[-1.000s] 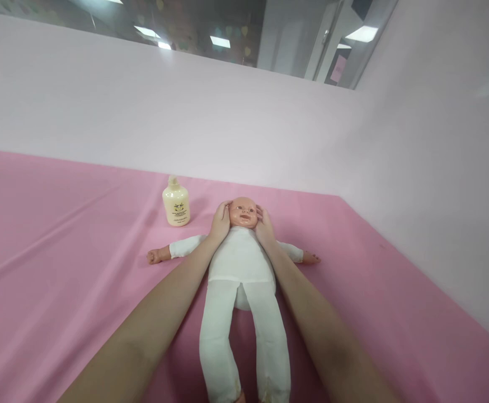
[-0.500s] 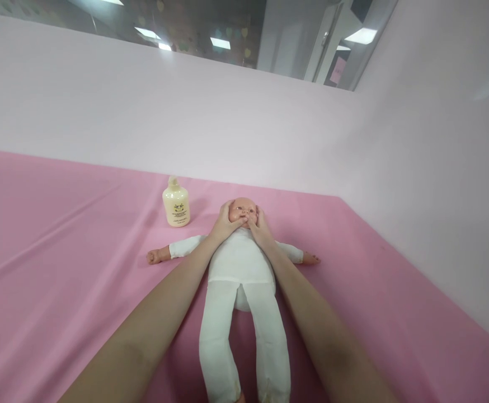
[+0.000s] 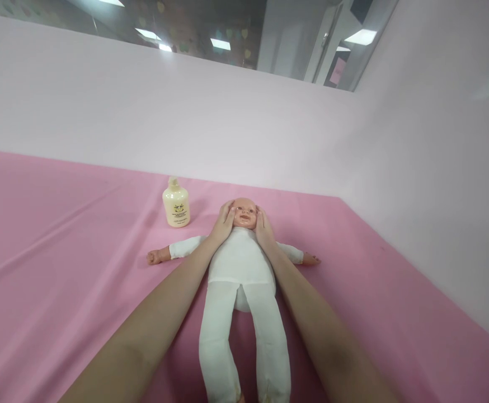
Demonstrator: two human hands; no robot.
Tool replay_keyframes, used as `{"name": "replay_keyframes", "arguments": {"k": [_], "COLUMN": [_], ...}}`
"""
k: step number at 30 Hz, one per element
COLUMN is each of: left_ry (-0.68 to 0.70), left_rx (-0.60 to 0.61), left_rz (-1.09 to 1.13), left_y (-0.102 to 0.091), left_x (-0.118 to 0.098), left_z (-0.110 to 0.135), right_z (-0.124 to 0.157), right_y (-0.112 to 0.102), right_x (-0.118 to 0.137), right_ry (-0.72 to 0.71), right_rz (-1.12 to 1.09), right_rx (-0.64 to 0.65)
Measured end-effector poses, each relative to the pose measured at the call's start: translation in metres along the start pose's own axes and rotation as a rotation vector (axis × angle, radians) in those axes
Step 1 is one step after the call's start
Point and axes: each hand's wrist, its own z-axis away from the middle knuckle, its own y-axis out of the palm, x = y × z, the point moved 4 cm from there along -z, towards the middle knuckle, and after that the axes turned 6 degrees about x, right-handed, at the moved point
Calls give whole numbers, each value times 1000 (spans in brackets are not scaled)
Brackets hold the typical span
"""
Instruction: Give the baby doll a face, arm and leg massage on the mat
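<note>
A baby doll (image 3: 241,263) with a white cloth body lies on its back on a pink sheet, arms spread and legs toward me. My left hand (image 3: 223,225) cups the left side of its head, with the thumb up along the cheek. On the opposite side, my right hand (image 3: 263,226) holds the head the same way, thumb beside the cheek. The doll's mouth and chin show between my hands. Some of my fingers are hidden beside or behind the head. Both forearms reach in over the doll's arms.
A cream-coloured pump bottle (image 3: 176,207) with a printed label stands left of the doll's head. The pink sheet (image 3: 60,235) has several creases. White walls (image 3: 164,117) rise behind and to the right, with a window or mirror (image 3: 194,33) reflecting lights above.
Both thumbs have moved outward and up from around the doll's mouth to its cheeks, uncovering the mouth and chin. The doll and the bottle have stayed in place.
</note>
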Motion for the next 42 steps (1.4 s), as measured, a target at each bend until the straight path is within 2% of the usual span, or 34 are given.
{"name": "replay_keyframes", "arguments": {"k": [5, 17, 26, 33, 42], "left_ry": [-11, -24, -34, -6, 0], "left_rx": [-34, -87, -19, 3, 51], "left_rz": [36, 21, 11, 13, -24], "left_y": [-4, -6, -2, 1, -1], "left_x": [-1, 3, 2, 8, 5], "left_z": [0, -1, 1, 0, 0], "right_z": [-4, -2, -1, 3, 2], "right_y": [-2, -1, -2, 2, 3], "right_x": [-4, -6, -1, 8, 4], "right_ry": [15, 28, 68, 31, 62], "right_rz": [-1, -108, -36, -63, -31], "right_rx": [-31, 23, -14, 113, 97]}}
